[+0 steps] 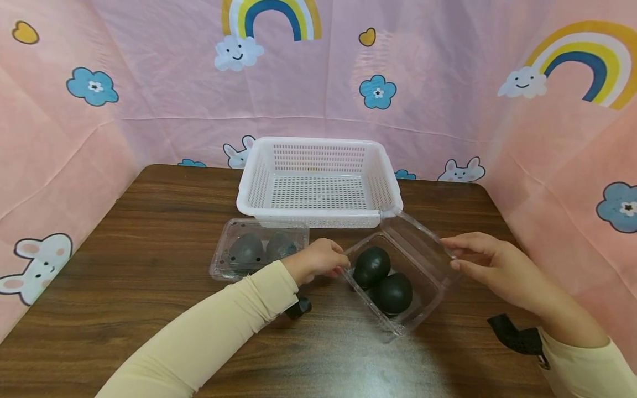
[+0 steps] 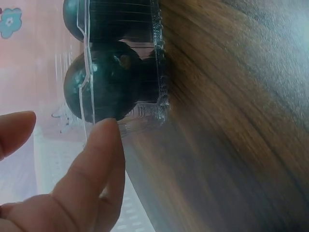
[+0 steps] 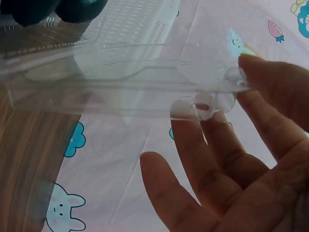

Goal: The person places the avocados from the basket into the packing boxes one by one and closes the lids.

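Note:
A clear plastic clamshell box (image 1: 423, 301) sits right of the middle of the table with its lid (image 1: 418, 237) raised. Two dark green avocados (image 1: 393, 293) lie inside it. At the box's left corner is my left hand (image 1: 318, 260); in the left wrist view one fingertip (image 2: 104, 133) touches the corner while another finger stays apart from the rim. My right hand (image 1: 497, 271) pinches the edge of the raised lid between thumb and fingers, as the right wrist view also shows. Partly behind my left hand lies a second clamshell box (image 1: 226, 243), its lid down over two avocados (image 1: 247, 250).
A white plastic basket (image 1: 318, 213) with slotted walls stands at the back of the brown wooden table (image 1: 124, 243). Pink cloth (image 1: 308, 99) printed with rainbows and rabbits surrounds the table at the back and sides. Each wrist carries a black strap device (image 1: 517, 336).

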A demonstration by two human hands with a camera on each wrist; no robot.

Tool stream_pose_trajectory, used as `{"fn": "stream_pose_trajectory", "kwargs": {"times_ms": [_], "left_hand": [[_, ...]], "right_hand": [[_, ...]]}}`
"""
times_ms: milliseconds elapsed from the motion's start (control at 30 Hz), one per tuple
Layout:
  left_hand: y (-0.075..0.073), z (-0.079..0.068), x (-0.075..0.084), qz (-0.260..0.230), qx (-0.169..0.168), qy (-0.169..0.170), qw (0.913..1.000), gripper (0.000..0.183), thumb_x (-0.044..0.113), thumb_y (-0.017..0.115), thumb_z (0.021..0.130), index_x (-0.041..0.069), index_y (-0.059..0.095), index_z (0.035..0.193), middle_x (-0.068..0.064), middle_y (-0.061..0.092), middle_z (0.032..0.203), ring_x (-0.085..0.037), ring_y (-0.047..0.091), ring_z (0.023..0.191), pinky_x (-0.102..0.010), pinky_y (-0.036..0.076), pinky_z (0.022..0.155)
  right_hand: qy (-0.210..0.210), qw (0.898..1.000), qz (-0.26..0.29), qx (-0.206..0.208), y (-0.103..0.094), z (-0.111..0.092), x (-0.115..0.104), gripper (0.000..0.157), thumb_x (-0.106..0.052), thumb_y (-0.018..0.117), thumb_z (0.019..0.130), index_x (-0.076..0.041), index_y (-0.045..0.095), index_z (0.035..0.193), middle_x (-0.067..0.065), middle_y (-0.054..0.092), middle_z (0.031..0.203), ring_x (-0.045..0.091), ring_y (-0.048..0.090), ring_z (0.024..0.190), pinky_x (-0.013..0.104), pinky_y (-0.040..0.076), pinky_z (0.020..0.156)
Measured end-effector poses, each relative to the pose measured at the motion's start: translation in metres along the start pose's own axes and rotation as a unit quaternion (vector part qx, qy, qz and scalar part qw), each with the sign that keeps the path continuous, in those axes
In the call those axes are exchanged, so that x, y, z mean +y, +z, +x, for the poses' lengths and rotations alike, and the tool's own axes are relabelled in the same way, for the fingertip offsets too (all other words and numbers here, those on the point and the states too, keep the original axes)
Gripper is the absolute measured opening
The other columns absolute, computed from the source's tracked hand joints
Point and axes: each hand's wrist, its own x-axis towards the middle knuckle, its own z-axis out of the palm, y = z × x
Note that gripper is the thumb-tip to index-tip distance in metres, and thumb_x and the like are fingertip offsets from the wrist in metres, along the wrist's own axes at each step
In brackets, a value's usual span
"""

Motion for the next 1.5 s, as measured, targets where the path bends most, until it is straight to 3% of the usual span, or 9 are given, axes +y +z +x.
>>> {"fn": "stream_pose_trajectory", "kwargs": {"times_ms": [133,367,733,933,1100,1200,1500], "left_hand": [[0.001,0.001,0.000,-0.013,-0.008,-0.002,0.9999,0.046,0.004,0.058,0.093,-0.013,0.046,0.133,-0.025,0.055,0.127,-0.038,0.060,0.108,-0.040,0.053,0.089],[0.003,0.001,0.001,-0.019,-0.014,-0.005,0.9997,0.044,0.002,0.058,0.093,-0.013,0.048,0.133,-0.024,0.058,0.124,-0.035,0.063,0.103,-0.035,0.055,0.083],[0.006,0.000,-0.002,-0.034,-0.023,-0.013,0.9991,0.044,0.004,0.058,0.093,-0.012,0.048,0.133,-0.021,0.061,0.118,-0.035,0.061,0.106,-0.035,0.055,0.083],[0.007,0.000,-0.005,-0.045,-0.028,-0.012,0.9985,0.042,0.004,0.057,0.094,-0.011,0.048,0.132,-0.019,0.062,0.115,-0.034,0.062,0.104,-0.034,0.055,0.082],[0.009,0.001,-0.006,-0.051,-0.029,-0.010,0.9982,0.037,0.004,0.054,0.094,-0.011,0.053,0.127,-0.018,0.062,0.109,-0.025,0.063,0.089,-0.034,0.056,0.080],[0.009,0.001,-0.007,-0.058,-0.030,-0.007,0.9979,0.035,0.005,0.053,0.094,-0.011,0.053,0.126,-0.017,0.061,0.108,-0.018,0.060,0.081,-0.032,0.056,0.078],[0.010,-0.001,-0.008,-0.076,-0.033,-0.013,0.9964,0.033,0.006,0.051,0.095,-0.010,0.055,0.123,-0.018,0.060,0.109,-0.019,0.060,0.082,-0.036,0.055,0.083]], "right_hand": [[-0.013,1.000,-0.010,0.001,0.002,0.000,0.000,0.037,0.000,0.069,0.086,-0.004,0.064,0.123,0.013,0.062,0.114,-0.004,0.058,0.086,0.022,0.049,0.058],[-0.022,0.998,-0.056,0.010,0.006,0.000,0.002,0.036,-0.006,0.074,0.083,-0.011,0.069,0.118,0.006,0.064,0.113,-0.005,0.051,0.097,0.016,0.046,0.072],[-0.031,0.998,-0.060,0.020,0.017,-0.005,0.002,0.036,-0.009,0.076,0.083,-0.020,0.070,0.117,-0.005,0.062,0.113,-0.008,0.050,0.102,0.010,0.040,0.081],[-0.047,0.995,-0.081,0.034,0.023,-0.007,0.004,0.044,-0.009,0.079,0.079,-0.015,0.067,0.121,0.001,0.064,0.113,0.005,0.056,0.098,0.018,0.046,0.076],[-0.024,0.995,-0.087,0.039,0.026,-0.009,0.006,0.047,-0.011,0.080,0.079,-0.013,0.064,0.123,0.002,0.063,0.116,0.009,0.056,0.095,0.023,0.046,0.077],[-0.016,0.995,-0.084,0.043,0.029,-0.010,0.006,0.047,-0.012,0.080,0.078,-0.013,0.065,0.122,0.001,0.063,0.116,0.007,0.054,0.094,0.023,0.046,0.078],[-0.040,0.991,-0.098,0.077,0.037,-0.015,0.011,0.043,-0.008,0.084,0.072,-0.012,0.069,0.112,0.000,0.064,0.109,0.008,0.057,0.092,0.016,0.044,0.079]]}}
